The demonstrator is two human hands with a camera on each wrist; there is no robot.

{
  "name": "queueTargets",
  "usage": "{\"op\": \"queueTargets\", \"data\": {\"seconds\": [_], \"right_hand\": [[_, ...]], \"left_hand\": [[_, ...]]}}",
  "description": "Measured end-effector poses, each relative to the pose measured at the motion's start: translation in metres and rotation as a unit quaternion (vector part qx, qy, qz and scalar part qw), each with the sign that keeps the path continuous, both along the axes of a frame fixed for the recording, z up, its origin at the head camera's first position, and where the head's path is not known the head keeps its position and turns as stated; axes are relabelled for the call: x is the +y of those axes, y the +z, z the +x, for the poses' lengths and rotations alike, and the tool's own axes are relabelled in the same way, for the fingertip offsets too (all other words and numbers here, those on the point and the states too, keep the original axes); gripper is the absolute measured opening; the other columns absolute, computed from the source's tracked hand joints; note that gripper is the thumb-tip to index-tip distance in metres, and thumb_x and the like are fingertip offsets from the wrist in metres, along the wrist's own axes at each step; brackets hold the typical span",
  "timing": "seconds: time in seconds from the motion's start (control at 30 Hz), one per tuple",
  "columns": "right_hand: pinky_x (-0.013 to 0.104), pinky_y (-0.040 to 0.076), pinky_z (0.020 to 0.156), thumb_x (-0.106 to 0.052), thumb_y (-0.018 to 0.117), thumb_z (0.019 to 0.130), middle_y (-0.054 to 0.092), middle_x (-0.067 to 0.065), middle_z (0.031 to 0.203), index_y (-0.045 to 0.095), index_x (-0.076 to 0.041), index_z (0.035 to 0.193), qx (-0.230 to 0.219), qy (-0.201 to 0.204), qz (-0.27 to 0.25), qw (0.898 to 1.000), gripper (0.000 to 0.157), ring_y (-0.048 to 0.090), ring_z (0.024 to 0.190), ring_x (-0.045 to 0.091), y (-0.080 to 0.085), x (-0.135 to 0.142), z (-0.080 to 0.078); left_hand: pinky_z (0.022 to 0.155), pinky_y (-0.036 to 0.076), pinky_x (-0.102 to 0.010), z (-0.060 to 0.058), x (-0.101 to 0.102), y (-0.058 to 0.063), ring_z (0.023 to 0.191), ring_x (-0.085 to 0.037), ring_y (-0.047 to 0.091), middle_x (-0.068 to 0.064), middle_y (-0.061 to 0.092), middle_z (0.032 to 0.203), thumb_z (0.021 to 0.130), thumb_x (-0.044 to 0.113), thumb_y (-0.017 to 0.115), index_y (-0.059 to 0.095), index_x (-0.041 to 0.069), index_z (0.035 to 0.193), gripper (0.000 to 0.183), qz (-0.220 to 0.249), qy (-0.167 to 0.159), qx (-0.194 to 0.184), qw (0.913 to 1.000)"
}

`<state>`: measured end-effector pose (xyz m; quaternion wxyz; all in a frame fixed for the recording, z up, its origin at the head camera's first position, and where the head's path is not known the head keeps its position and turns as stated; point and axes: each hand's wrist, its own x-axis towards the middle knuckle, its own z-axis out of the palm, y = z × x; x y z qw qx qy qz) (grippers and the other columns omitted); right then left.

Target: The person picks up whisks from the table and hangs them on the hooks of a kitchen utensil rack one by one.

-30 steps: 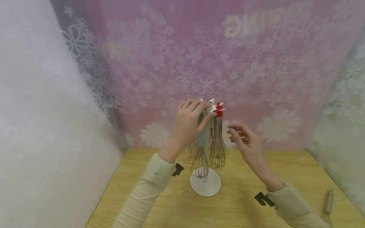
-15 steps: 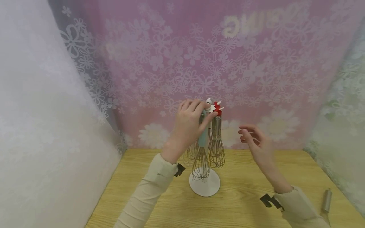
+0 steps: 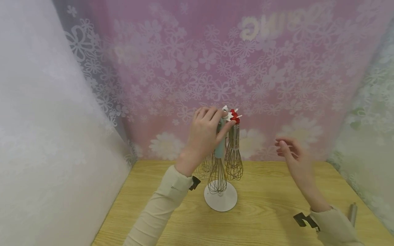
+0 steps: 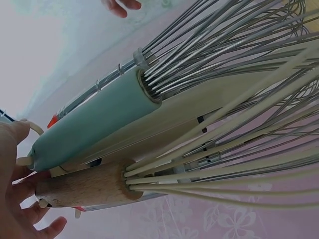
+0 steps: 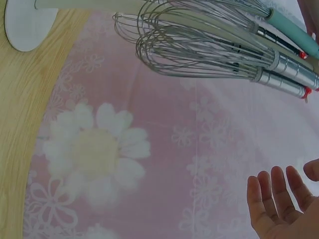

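A white whisk stand point(image 3: 220, 204) with a round base stands on the table. My left hand point(image 3: 204, 131) grips its top, thumb on the near side and fingers over the far side. Several whisks hang from its hooks. The teal-handled whisk point(image 4: 94, 122) hangs just under my left hand, beside a wooden-handled whisk point(image 4: 82, 189) with pale wires. On the right side hang metal whisks point(image 3: 234, 160) with red ends. My right hand point(image 3: 297, 160), fingers loosely bent and holding nothing, is in the air right of the stand. In the right wrist view its palm shows.
Another metal-handled whisk point(image 3: 352, 214) lies at the table's right edge, partly hidden by the right sleeve. The wood-grain table point(image 3: 261, 198) is enclosed by a pink flowered backdrop point(image 3: 191, 68) behind and pale sheets at both sides.
My right hand has moved to the right, away from the hanging whisks. My left hand has stayed on the stand's top, while the hanging whisks have shifted slightly.
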<state>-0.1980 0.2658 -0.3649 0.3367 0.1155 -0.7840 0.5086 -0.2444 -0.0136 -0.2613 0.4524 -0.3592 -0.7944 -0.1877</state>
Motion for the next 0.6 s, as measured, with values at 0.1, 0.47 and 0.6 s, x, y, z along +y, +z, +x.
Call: {"op": "queueTargets", "data": {"seconds": [0.1, 0.47, 0.6], "right_hand": [[0.009, 0.052, 0.078, -0.010, 0.053, 0.106, 0.068, -0.019, 0.106, 0.064, 0.004, 0.125, -0.004, -0.014, 0.005, 1.000, 0.026, 0.065, 0.087, -0.001, -0.005, 0.012, 0.001], [0.006, 0.051, 0.075, -0.015, 0.056, 0.105, 0.066, -0.030, 0.101, 0.067, -0.001, 0.124, -0.043, -0.067, 0.023, 0.997, 0.026, 0.064, 0.082, -0.010, -0.030, 0.057, 0.010], [0.005, 0.050, 0.073, -0.016, 0.057, 0.105, 0.065, -0.034, 0.101, 0.067, -0.004, 0.126, -0.056, -0.088, 0.024, 0.994, 0.026, 0.063, 0.079, -0.014, -0.041, 0.074, 0.015]], "left_hand": [[0.104, 0.045, -0.039, 0.000, -0.001, 0.000, 0.101, -0.022, 0.061, -0.001, 0.070, 0.105, 0.101, 0.038, 0.064, 0.069, 0.011, 0.110, 0.029, -0.011, 0.005, -0.002, 0.9999], [0.106, 0.043, -0.039, 0.001, -0.006, -0.001, 0.104, -0.022, 0.059, -0.001, 0.066, 0.107, 0.103, 0.037, 0.059, 0.067, 0.013, 0.114, 0.027, -0.045, 0.014, 0.000, 0.9989], [0.105, 0.044, -0.040, 0.002, -0.006, 0.000, 0.103, -0.023, 0.059, -0.001, 0.066, 0.107, 0.103, 0.036, 0.060, 0.068, 0.012, 0.113, 0.027, -0.045, 0.013, 0.003, 0.9989]]}}
